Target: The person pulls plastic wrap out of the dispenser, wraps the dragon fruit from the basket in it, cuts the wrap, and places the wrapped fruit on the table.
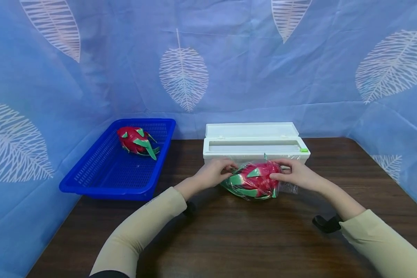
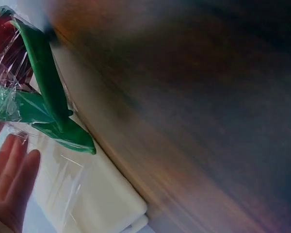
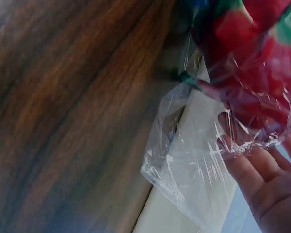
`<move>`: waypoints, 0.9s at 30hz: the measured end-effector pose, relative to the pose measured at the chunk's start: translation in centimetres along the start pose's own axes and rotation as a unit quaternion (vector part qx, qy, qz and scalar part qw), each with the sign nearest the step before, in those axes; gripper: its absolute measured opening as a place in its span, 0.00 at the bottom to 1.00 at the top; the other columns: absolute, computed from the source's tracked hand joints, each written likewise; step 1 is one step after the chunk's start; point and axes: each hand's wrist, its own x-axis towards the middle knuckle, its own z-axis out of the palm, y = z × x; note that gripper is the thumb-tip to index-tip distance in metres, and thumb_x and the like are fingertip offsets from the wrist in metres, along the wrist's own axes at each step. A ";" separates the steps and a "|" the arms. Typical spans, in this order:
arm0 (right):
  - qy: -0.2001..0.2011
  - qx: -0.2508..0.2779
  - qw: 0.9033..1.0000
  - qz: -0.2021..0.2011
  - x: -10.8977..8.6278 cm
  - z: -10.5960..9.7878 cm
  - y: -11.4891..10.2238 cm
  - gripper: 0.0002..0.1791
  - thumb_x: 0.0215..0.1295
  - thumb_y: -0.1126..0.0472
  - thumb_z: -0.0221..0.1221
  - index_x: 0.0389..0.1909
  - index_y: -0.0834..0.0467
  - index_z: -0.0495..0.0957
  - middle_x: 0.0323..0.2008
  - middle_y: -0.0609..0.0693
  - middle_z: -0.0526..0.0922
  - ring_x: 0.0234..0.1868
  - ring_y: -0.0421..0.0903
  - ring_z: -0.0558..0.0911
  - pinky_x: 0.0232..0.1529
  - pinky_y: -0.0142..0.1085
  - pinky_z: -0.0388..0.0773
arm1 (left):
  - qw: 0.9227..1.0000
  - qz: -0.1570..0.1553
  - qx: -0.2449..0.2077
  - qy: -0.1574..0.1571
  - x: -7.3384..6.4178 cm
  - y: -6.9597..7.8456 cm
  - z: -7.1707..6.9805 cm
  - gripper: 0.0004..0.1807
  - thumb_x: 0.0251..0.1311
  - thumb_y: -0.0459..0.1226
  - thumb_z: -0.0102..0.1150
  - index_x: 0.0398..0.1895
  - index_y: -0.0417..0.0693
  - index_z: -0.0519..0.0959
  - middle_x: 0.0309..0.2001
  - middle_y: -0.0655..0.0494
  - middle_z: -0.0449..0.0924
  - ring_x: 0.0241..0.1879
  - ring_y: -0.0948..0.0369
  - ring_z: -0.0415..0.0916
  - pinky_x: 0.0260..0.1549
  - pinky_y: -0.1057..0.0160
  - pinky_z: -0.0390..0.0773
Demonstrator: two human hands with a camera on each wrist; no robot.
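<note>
A red dragon fruit (image 1: pixel 258 179) with green scales, covered in clear plastic wrap (image 3: pixel 184 170), is between both hands over the table, in front of a white wrap dispenser (image 1: pixel 226 156). At its left end, the left hand (image 1: pixel 213 172) pinches the wrapped fruit by its green tips. On the opposite side the right hand (image 1: pixel 295 174) grips it, thumb on the front and fingers partly hidden behind. Loose film hangs beyond the fruit near the right fingers (image 3: pixel 252 170). In the left wrist view, a long green scale (image 2: pixel 43 73) shows through the film.
To the left, a blue plastic basket (image 1: pixel 107 191) holds a second dragon fruit (image 1: pixel 135 139), with no film visible on it. The dispenser's lid (image 1: pixel 251 129) stands raised against the blue leaf-patterned cloth (image 1: pixel 229 77). Dark wooden table (image 1: pixel 250 239) lies under everything.
</note>
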 end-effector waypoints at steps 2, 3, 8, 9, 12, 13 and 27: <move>-0.002 -0.001 1.000 -0.004 0.1 0.3 0.0 0.37 0.63 0.58 0.66 0.67 0.70 0.61 0.58 0.70 0.69 0.55 0.67 0.76 0.44 0.45 0.81 | 1.000 -0.001 0.002 -0.006 0.1 0.0 0.0 0.16 0.64 0.30 0.60 0.55 0.49 0.79 0.49 0.56 0.81 0.44 0.62 0.79 0.46 0.67 0.76; -0.001 -0.011 1.000 -0.006 0.2 0.4 0.0 0.38 0.61 0.58 0.67 0.66 0.69 0.61 0.58 0.68 0.70 0.55 0.66 0.76 0.44 0.45 0.81 | 1.000 0.000 0.002 -0.008 0.1 0.1 0.0 0.16 0.65 0.30 0.59 0.55 0.48 0.79 0.49 0.55 0.81 0.45 0.62 0.79 0.46 0.67 0.76; 0.013 -0.054 0.998 -0.003 0.3 0.8 -0.1 0.40 0.59 0.54 0.69 0.66 0.67 0.62 0.55 0.65 0.74 0.54 0.62 0.77 0.44 0.47 0.81 | 0.998 -0.025 -0.036 -0.043 0.0 0.3 -0.3 0.17 0.72 0.35 0.51 0.61 0.46 0.77 0.48 0.52 0.83 0.33 0.64 0.75 0.41 0.67 0.74; 0.015 -0.058 0.998 0.000 0.3 0.9 -0.2 0.40 0.59 0.54 0.68 0.66 0.66 0.62 0.55 0.65 0.74 0.53 0.61 0.77 0.44 0.47 0.81 | 0.997 -0.036 -0.045 -0.052 0.0 0.3 -0.3 0.18 0.73 0.39 0.49 0.63 0.47 0.75 0.48 0.52 0.83 0.32 0.65 0.74 0.41 0.66 0.73; 0.020 -0.058 0.998 0.008 0.4 0.9 -0.2 0.40 0.60 0.52 0.68 0.67 0.66 0.63 0.54 0.66 0.75 0.52 0.63 0.78 0.43 0.47 0.81 | 0.993 -0.062 -0.060 -0.078 -0.1 0.3 -0.4 0.25 0.72 0.49 0.49 0.66 0.50 0.72 0.55 0.52 0.79 0.46 0.63 0.77 0.53 0.63 0.72; 0.023 -0.062 0.998 0.011 0.4 0.9 -0.2 0.40 0.60 0.52 0.68 0.67 0.66 0.63 0.54 0.66 0.76 0.52 0.63 0.79 0.43 0.47 0.81 | 0.992 -0.066 -0.062 -0.085 0.0 0.2 -0.4 0.27 0.70 0.52 0.51 0.67 0.50 0.71 0.58 0.52 0.77 0.52 0.61 0.75 0.56 0.61 0.70; 0.041 -0.121 0.992 0.018 1.3 0.5 0.9 0.36 0.61 0.44 0.65 0.63 0.63 0.70 0.53 0.61 0.78 0.56 0.61 0.75 0.50 0.55 0.76 | 0.992 -0.047 -0.072 -0.095 1.0 -0.7 -0.3 0.29 0.55 0.48 0.71 0.59 0.49 0.76 0.71 0.47 0.57 0.69 0.50 0.55 0.64 0.54 0.62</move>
